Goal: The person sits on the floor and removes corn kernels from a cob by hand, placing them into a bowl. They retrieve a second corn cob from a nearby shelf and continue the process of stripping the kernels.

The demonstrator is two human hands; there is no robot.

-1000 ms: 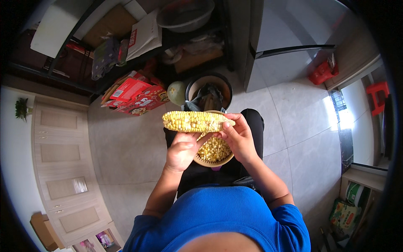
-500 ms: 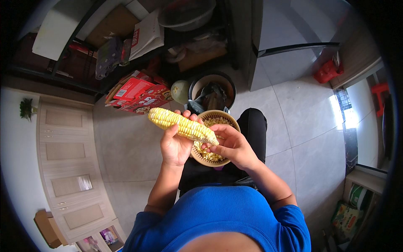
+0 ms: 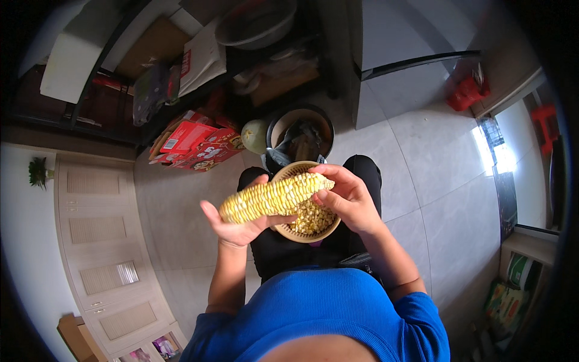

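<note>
Overhead, the seated person's lap is hemmed in ahead by a round dark bin (image 3: pixel 300 134) lined with a plastic bag, a pale green melon (image 3: pixel 254 136) just beside it, and a heap of red cardboard boxes (image 3: pixel 194 145) further to the left; beyond these runs a dark shelf (image 3: pixel 181 60) loaded with papers and a metal basin (image 3: pixel 256 23). To the right a wide stretch of pale tiled floor (image 3: pixel 434 181) lies open, and to the left more tile runs up to a beige cupboard front (image 3: pixel 96 229).

Compared with half a second earlier, the yellow corn cob (image 3: pixel 274 196) has swung round: its left end, then raised toward the boxes, now sits lower, and its right tip reaches across the rim of the round woven bowl (image 3: pixel 294 234) of loose kernels resting on the person's dark trousers. The right hand, which then lay over the bowl below the cob, has shifted up to the cob's tip.

The left hand (image 3: pixel 238 226) cradles the cob from underneath, palm up, its fingers (image 3: pixel 211 212) curled loosely round the lower left half with the thumb beneath the middle. The right hand (image 3: pixel 345 202) closes on the right end of the cob, fingers (image 3: pixel 338 176) arched over the top and the thumb pressed against the kernels near the tip. The cob lies tilted between both hands, right end higher in the picture, directly above the bowl's left rim.
</note>
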